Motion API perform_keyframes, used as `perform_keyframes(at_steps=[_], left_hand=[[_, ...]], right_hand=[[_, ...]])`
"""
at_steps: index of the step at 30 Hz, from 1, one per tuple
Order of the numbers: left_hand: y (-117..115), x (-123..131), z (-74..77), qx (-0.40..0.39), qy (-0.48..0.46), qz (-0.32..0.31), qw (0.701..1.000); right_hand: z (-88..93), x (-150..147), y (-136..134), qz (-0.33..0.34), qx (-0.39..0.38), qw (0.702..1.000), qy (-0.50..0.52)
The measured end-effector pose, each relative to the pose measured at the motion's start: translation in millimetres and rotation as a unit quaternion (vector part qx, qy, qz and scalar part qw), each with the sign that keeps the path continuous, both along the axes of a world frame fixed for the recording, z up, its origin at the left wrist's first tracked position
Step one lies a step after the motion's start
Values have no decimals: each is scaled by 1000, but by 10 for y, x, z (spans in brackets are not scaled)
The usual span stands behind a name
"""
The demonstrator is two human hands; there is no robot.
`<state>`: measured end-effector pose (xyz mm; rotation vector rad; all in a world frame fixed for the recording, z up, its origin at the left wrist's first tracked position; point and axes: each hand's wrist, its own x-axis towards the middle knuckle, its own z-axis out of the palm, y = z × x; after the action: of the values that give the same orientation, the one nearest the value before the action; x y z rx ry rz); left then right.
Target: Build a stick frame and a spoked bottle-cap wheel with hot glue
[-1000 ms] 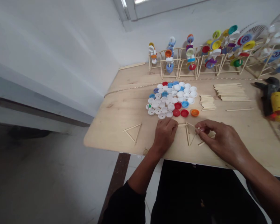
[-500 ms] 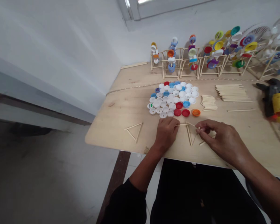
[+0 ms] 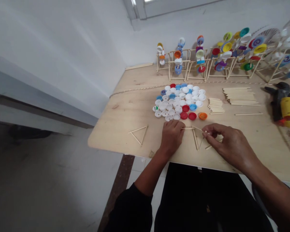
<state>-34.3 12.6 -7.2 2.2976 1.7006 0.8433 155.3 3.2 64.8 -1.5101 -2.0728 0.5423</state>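
My left hand [image 3: 172, 135] rests on the table with its fingers closed on one end of a thin wooden stick [image 3: 188, 128]. That stick reaches right to the top corner of a small stick triangle [image 3: 195, 138]. My right hand [image 3: 222, 140] pinches the triangle's right corner between thumb and fingers. Another stick [image 3: 209, 147] lies partly under my right hand. A separate stick triangle [image 3: 139, 135] lies flat on the table to the left of my left hand.
Many white, blue and red bottle caps [image 3: 176, 103] lie beyond my hands, with an orange cap [image 3: 203, 116] at their right. Short sticks [image 3: 216, 106], long sticks [image 3: 241, 96] and a yellow-black glue gun [image 3: 288, 109] lie rightward. Stick frames with caps [image 3: 177, 66] line the wall.
Both hands keep their hold, and the stick and triangle have shifted very slightly left. The rest of the table looks the same, apart from a small camera movement.
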Motion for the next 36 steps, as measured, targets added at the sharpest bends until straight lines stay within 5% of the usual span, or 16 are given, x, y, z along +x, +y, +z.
perform_keyframes(at_steps=[36], left_hand=[[9, 180, 61, 1, 36, -9, 999]], right_hand=[[-14, -47, 1, 9, -14, 1000, 2]])
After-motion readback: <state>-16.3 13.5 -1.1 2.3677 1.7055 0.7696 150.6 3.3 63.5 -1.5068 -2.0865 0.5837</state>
